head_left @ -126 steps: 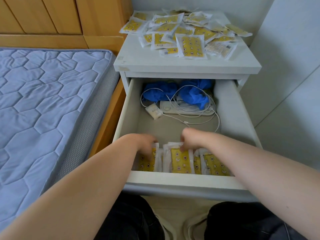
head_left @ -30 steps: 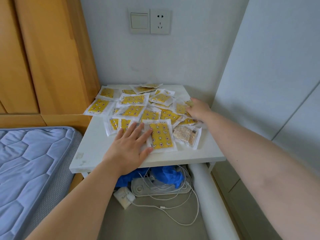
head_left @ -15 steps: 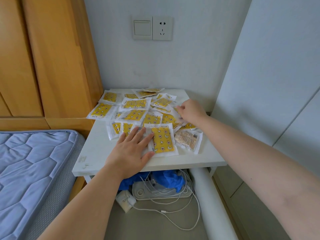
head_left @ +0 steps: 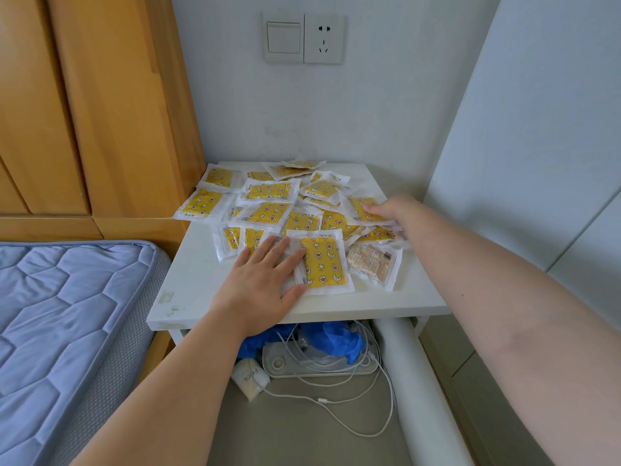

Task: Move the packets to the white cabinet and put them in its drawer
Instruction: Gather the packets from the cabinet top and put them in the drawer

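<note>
Yellow packets (head_left: 324, 264) lie heaped on the worktop (head_left: 386, 299) of the white cabinet (head_left: 336, 315), above its open drawer (head_left: 285, 435). The left hand (head_left: 258, 284) presses flat, fingers (head_left: 274, 253) spread. The right hand (head_left: 391, 208) curls at the pile's edge, grip unclear. Sweep both hands inward to gather a stack. Count: roughly twenty yellow, one beige packet (head_left: 369, 264).

A pale grey wall (head_left: 336, 112) fills the upper centre, with a light switch (head_left: 283, 38) and a socket (head_left: 323, 38) side by side near the top edge. Honey-coloured wooden panelling (head_left: 84, 105) takes the upper left. Below it lies a blue quilted mattress (head_left: 60, 314). A smooth white panel (head_left: 537, 112) runs down the right. The white cabinet (head_left: 201, 280) stands in the corner between them. The light is soft and even.
</note>
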The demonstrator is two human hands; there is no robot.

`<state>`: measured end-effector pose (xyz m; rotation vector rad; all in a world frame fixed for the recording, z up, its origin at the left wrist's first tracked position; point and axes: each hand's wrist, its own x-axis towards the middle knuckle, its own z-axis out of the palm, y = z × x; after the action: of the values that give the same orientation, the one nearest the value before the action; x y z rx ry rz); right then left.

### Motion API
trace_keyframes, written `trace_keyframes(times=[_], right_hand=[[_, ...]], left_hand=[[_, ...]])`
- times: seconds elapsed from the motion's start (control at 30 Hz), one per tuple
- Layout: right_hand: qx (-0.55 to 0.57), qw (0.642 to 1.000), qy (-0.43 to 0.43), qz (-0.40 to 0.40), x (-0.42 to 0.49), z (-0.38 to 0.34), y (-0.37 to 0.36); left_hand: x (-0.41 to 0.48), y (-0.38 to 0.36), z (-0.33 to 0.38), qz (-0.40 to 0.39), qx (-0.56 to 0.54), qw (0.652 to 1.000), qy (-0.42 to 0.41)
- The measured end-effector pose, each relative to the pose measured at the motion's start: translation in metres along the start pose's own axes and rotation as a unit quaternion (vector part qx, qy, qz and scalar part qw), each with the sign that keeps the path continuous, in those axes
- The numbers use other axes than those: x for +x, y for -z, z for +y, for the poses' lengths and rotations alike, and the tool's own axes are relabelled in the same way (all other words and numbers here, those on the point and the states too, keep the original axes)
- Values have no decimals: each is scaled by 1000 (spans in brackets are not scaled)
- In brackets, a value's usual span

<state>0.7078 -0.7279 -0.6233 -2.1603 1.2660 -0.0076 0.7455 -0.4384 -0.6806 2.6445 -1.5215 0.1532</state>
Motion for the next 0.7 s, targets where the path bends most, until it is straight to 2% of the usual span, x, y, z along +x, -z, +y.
trace_keyframes(times=[0.07, 0.13, 0.27, 0.33, 0.43, 0.53, 0.7], right_hand=[[-90, 995, 20, 43, 2, -2, 3], [-89, 995, 28, 47, 0, -8, 4], [-145, 987, -25, -65, -14, -23, 13], [-171, 980, -40, -93, -22, -25, 17], [-139, 989, 4, -50, -17, -26, 15], [-163, 984, -10, -75, -26, -31, 11], [-110, 992, 44, 38, -20, -34, 11]], left_hand=[[0, 0, 0, 2, -3, 1000, 0], [0, 0, 0, 3, -6, 1000, 1], [0, -1, 0, 4, -5, 1000, 2], [1, -1, 0, 2, -5, 1000, 2], [0, -1, 0, 3, -7, 1000, 1], [0, -1, -1, 3, -10, 1000, 2], [1, -2, -1, 3, -12, 1000, 4]])
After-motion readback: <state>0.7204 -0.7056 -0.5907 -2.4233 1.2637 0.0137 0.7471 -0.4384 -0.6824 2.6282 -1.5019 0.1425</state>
